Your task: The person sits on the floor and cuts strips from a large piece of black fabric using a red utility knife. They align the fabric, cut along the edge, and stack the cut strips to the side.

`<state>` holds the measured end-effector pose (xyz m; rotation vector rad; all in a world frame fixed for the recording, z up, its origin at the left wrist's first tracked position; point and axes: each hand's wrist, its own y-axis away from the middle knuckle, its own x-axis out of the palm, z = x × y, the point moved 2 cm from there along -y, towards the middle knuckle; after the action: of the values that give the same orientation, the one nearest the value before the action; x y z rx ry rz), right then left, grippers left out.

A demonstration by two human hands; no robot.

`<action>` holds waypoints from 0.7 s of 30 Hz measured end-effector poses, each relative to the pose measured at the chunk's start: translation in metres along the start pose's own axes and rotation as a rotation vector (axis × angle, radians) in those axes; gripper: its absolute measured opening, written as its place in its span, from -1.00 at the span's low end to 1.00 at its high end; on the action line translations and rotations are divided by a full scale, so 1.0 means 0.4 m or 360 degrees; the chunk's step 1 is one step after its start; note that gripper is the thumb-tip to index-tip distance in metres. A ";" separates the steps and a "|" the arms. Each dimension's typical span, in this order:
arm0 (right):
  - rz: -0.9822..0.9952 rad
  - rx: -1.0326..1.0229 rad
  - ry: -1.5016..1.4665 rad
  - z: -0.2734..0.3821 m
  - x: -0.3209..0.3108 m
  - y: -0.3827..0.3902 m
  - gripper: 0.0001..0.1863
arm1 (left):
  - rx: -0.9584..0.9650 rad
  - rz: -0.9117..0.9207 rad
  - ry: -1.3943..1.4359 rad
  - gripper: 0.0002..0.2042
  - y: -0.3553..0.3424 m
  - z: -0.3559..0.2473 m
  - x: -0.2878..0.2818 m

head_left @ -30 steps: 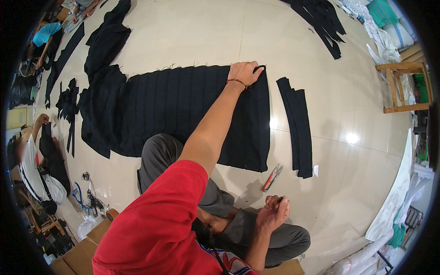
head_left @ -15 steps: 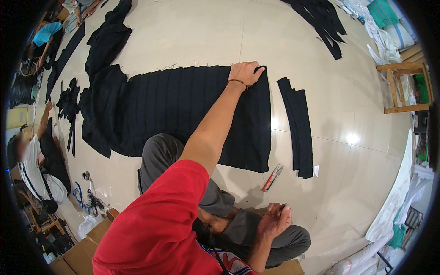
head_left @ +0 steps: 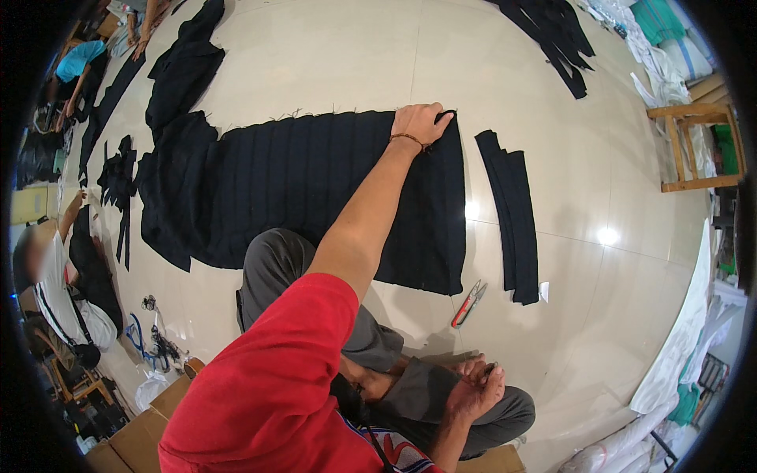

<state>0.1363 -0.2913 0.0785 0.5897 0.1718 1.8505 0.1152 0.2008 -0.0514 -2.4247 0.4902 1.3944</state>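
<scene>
A wide black fabric panel [head_left: 315,185] with parallel crosswise lines lies flat on the floor in front of my crossed legs. Stretched across it, my left hand [head_left: 419,124] grips the far edge close to the right corner, fingers curled over the cloth. Loose threads fringe that far edge. My right hand [head_left: 478,386] is raised by my right knee, its fingers closed around a small dark thing too hidden to name. Red-handled thread snips [head_left: 469,304] rest on the floor between that hand and the panel.
Stacked black strips [head_left: 511,217] lie right of the panel. More black cloth [head_left: 185,75] spreads at the far left, and other strips [head_left: 548,39] at the far right. A wooden stool [head_left: 694,150] stands at right. A person in white [head_left: 54,280] sits at left.
My right hand has lowered slightly and turned, its fingers shifting around the small thing. My left hand stays on the fabric edge. The co-worker's hand at left has moved down a little.
</scene>
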 end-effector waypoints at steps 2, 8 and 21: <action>-0.0029 -0.0010 -0.0018 0.012 0.011 0.007 -0.61 | 0.0010 -0.0012 0.0001 -0.60 0.001 -0.002 -0.001; -0.0044 -0.0012 0.0039 0.042 0.013 0.021 -0.62 | -0.0016 0.0032 -0.0013 -0.59 0.000 0.000 -0.004; -0.0019 -0.0011 0.0027 0.073 -0.039 0.037 -0.65 | -0.0015 0.0007 0.0022 -0.59 0.002 -0.002 -0.005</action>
<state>0.1416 -0.3156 0.1048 0.5676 0.1796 1.8444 0.1146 0.1999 -0.0494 -2.4437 0.4939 1.3858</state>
